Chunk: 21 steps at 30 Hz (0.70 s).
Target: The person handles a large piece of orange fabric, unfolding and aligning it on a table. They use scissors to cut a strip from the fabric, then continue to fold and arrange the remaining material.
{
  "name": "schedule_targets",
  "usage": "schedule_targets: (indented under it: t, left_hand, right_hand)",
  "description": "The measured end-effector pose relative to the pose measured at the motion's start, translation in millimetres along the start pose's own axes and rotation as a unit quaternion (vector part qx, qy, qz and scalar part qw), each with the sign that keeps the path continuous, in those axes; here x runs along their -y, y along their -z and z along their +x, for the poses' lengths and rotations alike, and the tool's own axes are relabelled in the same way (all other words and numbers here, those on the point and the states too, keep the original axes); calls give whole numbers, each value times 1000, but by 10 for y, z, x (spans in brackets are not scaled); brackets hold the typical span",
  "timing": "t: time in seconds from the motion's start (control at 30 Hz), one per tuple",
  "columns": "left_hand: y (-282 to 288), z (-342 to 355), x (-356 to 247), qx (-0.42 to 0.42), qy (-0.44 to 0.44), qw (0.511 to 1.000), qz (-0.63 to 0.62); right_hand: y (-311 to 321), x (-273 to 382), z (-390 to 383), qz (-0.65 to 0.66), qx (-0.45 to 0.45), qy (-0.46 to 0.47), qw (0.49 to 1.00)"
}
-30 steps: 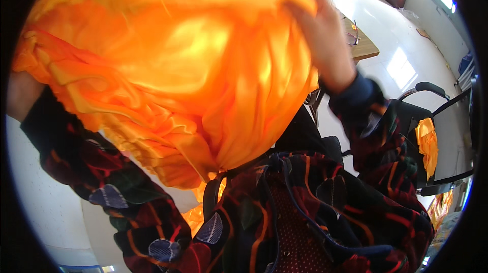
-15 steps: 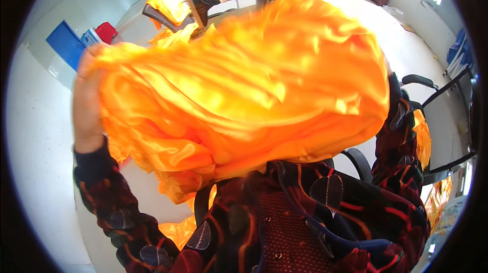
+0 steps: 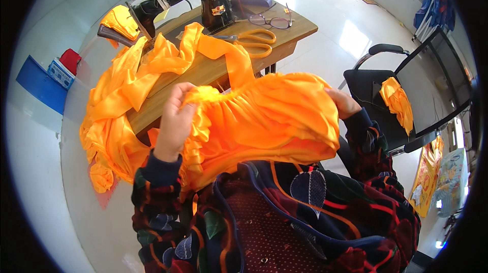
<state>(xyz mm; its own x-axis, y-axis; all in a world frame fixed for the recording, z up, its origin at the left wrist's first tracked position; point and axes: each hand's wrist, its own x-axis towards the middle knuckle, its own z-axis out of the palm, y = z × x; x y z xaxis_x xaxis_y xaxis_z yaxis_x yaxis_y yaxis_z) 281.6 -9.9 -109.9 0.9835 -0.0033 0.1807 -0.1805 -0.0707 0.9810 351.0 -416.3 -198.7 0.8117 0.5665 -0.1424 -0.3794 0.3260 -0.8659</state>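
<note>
We have lowered the orange fabric from our face, left hand and right hand now gripping its gathered edge, the surface visible again.

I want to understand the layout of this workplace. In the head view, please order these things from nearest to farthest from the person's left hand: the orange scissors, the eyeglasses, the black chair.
From the left hand, which grips the orange fabric:
1. Orange scissors, on the wooden table, up and right of the hand.
2. Eyeglasses, farther back on the same table.
3. Black chair, far to the right, beyond the right hand.
</note>
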Motion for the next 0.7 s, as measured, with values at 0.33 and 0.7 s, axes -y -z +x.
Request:
schedule_targets:
  t: [0.33, 0.7]
  left_hand:
    - [198, -310, 345, 11, 48, 999, -22]
    - [380, -149, 1379, 138, 223, 964, -43]
  right_hand:
    - [-268, 106, 127, -267, 23, -23, 963]
    - [-1125, 3, 605, -463, 63, 110, 877]
